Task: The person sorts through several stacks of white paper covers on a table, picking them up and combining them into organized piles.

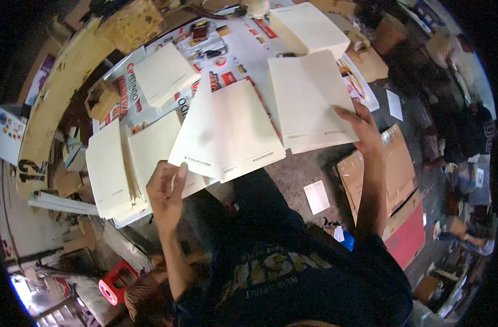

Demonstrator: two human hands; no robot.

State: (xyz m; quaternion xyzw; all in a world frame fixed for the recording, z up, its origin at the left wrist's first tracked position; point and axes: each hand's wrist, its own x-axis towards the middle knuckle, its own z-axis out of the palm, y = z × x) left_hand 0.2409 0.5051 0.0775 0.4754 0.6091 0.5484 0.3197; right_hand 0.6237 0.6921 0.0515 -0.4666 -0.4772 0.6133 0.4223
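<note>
My left hand [168, 188] pinches the near corner of a cream paper sheet [197, 136] between thumb and fingers. That sheet slants up over the left side of a cream paper stack [246, 120] in front of me. My right hand [362, 124] grips the right edge of some cream sheets [309, 101], thumb on top; how many is unclear. These sheets are tilted above the table's right side. Left of the middle stack lie another paper stack [156, 136] and a bundle of sheets [106, 169] near the table's left edge.
A printed banner [240, 46] covers the table. Farther back are a left paper stack [164, 76], a taller right stack [314, 30] and a red tape roll [221, 61]. Cardboard boxes [399, 163] stand at right, near a loose sheet [316, 197]. A red stool [118, 280] is lower left.
</note>
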